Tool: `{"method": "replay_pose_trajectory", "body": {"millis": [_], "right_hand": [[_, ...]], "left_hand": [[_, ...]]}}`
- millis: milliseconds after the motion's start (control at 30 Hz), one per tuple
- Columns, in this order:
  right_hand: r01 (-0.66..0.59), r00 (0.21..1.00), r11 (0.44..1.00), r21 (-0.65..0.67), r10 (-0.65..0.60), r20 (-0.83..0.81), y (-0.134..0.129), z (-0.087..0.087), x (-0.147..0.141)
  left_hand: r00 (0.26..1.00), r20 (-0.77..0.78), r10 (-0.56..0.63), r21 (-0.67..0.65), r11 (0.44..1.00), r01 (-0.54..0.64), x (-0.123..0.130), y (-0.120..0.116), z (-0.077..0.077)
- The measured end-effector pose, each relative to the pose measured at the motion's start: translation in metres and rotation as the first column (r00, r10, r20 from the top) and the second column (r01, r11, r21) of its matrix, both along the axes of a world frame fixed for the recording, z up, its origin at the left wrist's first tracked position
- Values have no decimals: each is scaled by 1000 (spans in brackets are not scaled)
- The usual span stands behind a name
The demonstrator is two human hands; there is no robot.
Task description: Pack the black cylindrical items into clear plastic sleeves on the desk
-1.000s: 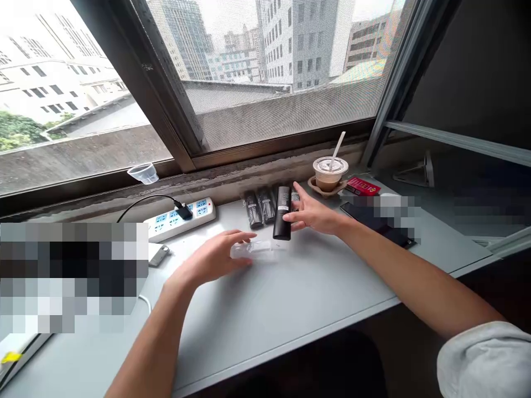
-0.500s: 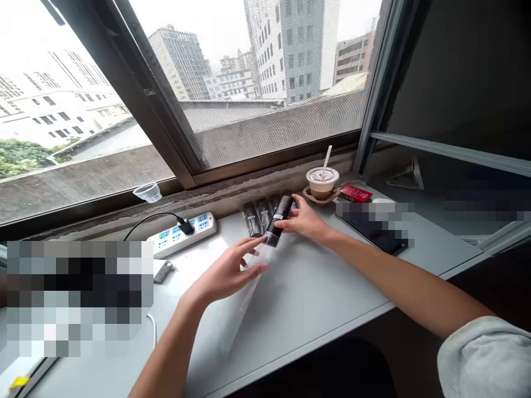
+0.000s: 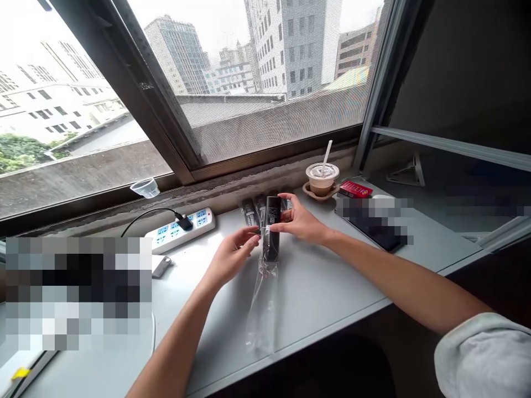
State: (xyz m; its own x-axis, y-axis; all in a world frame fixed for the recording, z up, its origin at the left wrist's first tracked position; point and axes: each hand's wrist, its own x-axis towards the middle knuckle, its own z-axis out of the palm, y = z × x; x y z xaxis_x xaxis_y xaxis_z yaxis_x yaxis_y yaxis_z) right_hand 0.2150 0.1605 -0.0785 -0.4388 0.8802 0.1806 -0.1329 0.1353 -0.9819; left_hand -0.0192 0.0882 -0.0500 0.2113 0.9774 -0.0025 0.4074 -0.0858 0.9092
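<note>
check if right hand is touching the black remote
Touching: the head view shows the fingers of the right hand pressed against the side of the black remote, its lower end in a clear plastic sleeve.

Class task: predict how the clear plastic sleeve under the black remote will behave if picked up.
The clear plastic sleeve is probably floppy: it lies creased on the desk below the black remote. It likely weighs very little for its size, as the film looks thin enough to see through. Its glossy surface may feel slippery.

The left hand (image 3: 236,251) curves inward, fingers pointing right; the right hand (image 3: 299,221) reaches left, fingers spread. The 2 hands sit close together.
</note>
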Motion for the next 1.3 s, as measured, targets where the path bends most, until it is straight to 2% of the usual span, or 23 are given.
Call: {"method": "replay_pose_trajectory", "body": {"millis": [67, 133, 333, 433, 600, 800, 867, 933, 1033, 1133, 1200, 1300], "right_hand": [[-33, 999, 999, 5, 33, -21, -3, 3, -1], [-50, 998, 999, 8, 50, -24, -8, 6, -3], [-55, 998, 997, 50, 53, 40, -17, 12, -7], [-61, 996, 997, 56, 56, 76, -16, 10, -6], [-93, 988, 992, 90, 80, 133, -12, 10, -3], [-269, 919, 931, 246, 172, 355, -20, 18, 1], [-268, 917, 921, 281, 155, 368, -21, 16, 0], [-204, 934, 936, 287, 99, 342, -19, 13, -2], [-81, 966, 972, 220, 22, 258, -14, 7, -5], [-10, 993, 999, 50, 4, 116, -10, 5, -5], [-98, 993, 992, -74, 102, 56, -11, 6, -5], [-320, 943, 932, -172, 331, 39, -17, 11, -5]], "left_hand": [[996, 52, 67, -95, 994, -62, 0, 3, -4], [992, 98, 86, -162, 984, -69, 0, 4, -5], [945, 318, 82, -276, 961, 9, -1, 4, -7], [926, 368, 85, -319, 947, 40, -2, 5, -7], [929, 351, 115, -340, 940, 12, 1, 3, -2], [941, 328, 86, -284, 959, 11, 9, -5, 3], [932, 350, 95, -275, 961, 6, 10, -7, 3], [915, 385, 117, -280, 960, -5, 11, -7, 2], [879, 447, 166, -278, 960, -40, 10, -4, -1], [836, 500, 226, -259, 960, -104, 8, 0, -4], [815, 525, 245, -244, 961, -131, 6, 2, -5], [798, 550, 244, -214, 966, -148, 6, 2, -5]]}}
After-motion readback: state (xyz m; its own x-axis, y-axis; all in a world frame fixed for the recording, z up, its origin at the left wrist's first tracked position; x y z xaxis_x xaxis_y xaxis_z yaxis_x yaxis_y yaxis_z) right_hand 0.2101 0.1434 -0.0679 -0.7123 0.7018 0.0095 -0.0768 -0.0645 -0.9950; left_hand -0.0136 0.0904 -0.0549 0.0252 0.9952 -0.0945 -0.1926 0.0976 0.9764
